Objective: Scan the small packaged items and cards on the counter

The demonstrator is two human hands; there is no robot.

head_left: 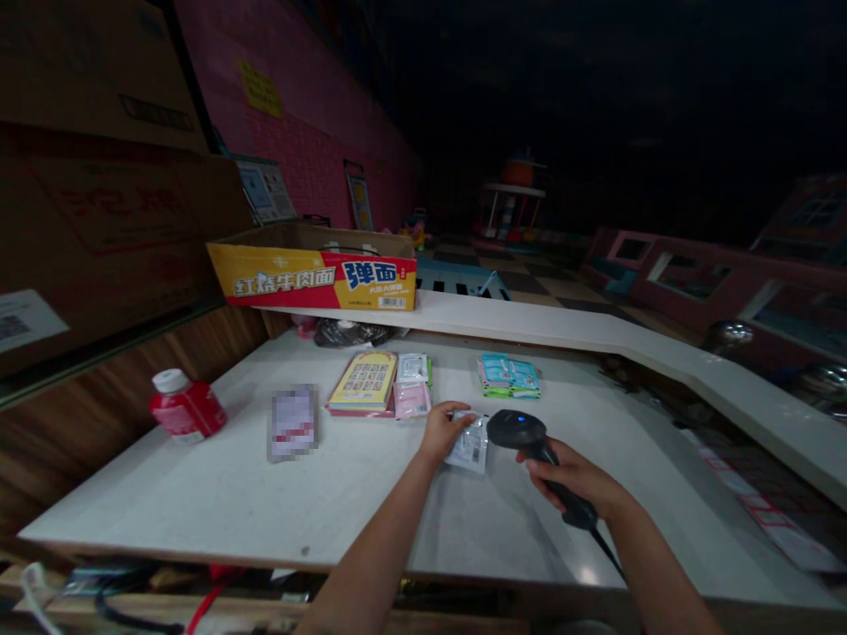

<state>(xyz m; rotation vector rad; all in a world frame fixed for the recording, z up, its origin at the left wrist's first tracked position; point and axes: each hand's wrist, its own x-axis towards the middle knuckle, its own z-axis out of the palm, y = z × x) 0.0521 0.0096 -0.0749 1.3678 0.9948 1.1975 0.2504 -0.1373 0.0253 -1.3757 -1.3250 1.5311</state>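
My right hand (573, 476) is wrapped round the handle of a black barcode scanner (520, 429), which has a small blue light on top. The scanner head points left, close to a white sachet (468, 445) that shows a barcode. Holding the sachet by its upper left part is my left hand (445, 430), low over the white counter. Just beyond that hand lie a pink sachet (413, 400) and a white-silver sachet (413, 367). A stack of teal packets (509, 376) rests further back on the right.
Books with a yellow cover (363, 381), a pixelated white item (293, 422) and a red bottle with a white cap (187, 407) are on the counter (357, 494). A yellow-red carton (318, 275) stands on the raised ledge (516, 319). Large brown boxes (119, 203) rise at left.
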